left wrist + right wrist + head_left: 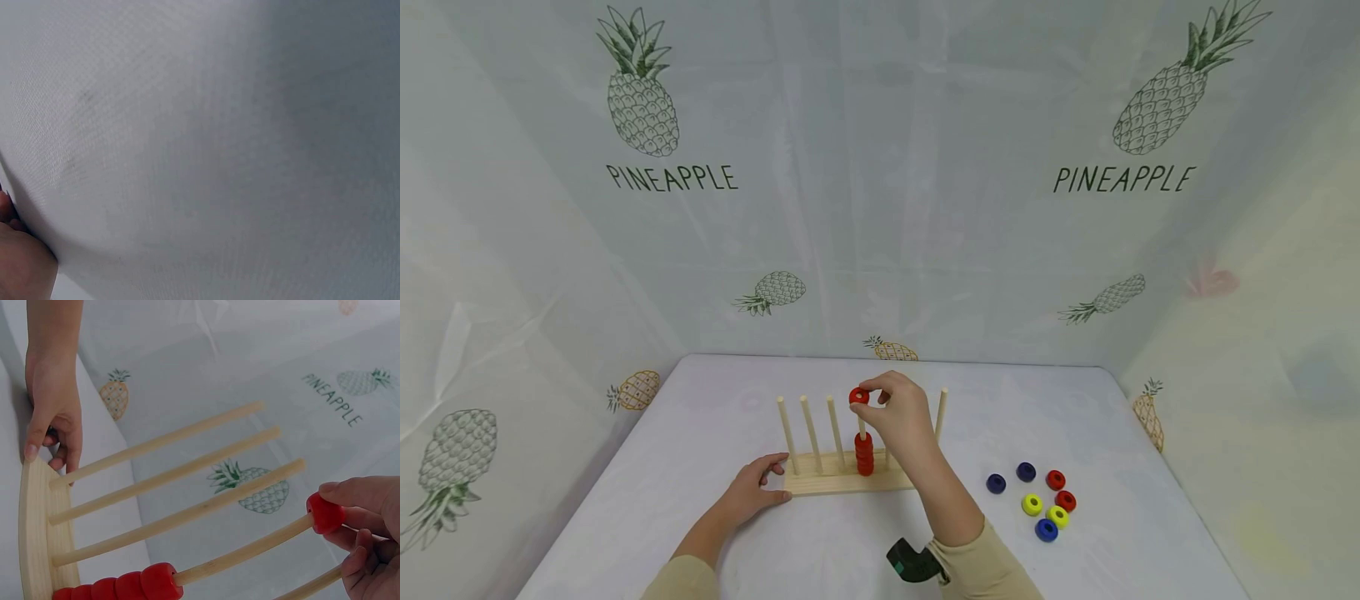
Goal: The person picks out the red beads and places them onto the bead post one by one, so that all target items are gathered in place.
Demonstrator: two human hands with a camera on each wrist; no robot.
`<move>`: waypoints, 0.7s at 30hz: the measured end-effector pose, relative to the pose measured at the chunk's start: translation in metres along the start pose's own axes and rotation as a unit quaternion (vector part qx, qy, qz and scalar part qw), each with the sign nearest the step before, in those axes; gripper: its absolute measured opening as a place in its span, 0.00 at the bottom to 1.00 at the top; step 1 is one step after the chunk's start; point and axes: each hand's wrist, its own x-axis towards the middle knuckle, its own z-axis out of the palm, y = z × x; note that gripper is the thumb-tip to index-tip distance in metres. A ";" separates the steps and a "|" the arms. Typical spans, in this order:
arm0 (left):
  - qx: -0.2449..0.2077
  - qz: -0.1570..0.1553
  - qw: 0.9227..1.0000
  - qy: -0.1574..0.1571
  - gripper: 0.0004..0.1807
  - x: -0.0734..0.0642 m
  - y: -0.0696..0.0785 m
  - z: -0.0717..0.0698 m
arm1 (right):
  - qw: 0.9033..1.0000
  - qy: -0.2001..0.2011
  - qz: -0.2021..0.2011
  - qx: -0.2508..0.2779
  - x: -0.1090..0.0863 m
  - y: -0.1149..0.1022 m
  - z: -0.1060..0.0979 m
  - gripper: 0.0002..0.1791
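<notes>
Pegboard (831, 485) in head, right wrist views only

head: above, downward | wrists: close | head/right wrist share: pegged rack (823, 483)

The place looks like a small screened-off booth, though whether in a home or a lab cannot be told: pale sheeting (880, 208) fills the upper half of the head view and both sides, printed with pineapples (643, 114), largest at upper left and upper right, around a white table (820, 550) at lower centre
</notes>
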 end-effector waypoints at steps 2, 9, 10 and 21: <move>-0.001 0.001 1.000 0.000 0.36 0.000 0.000 0.000 | 1.000 -0.001 0.002 -0.003 0.000 0.000 0.000 0.11; -0.003 0.002 1.000 0.001 0.36 0.000 -0.001 0.001 | 1.000 -0.008 0.007 -0.009 0.001 0.000 0.001 0.11; -0.003 0.003 1.000 0.001 0.36 0.000 -0.001 0.001 | 1.000 -0.010 0.009 -0.010 0.002 0.000 0.001 0.12; -0.006 0.008 1.000 -0.004 0.36 0.001 -0.005 0.001 | 0.999 -0.027 0.026 -0.014 0.002 -0.002 0.000 0.12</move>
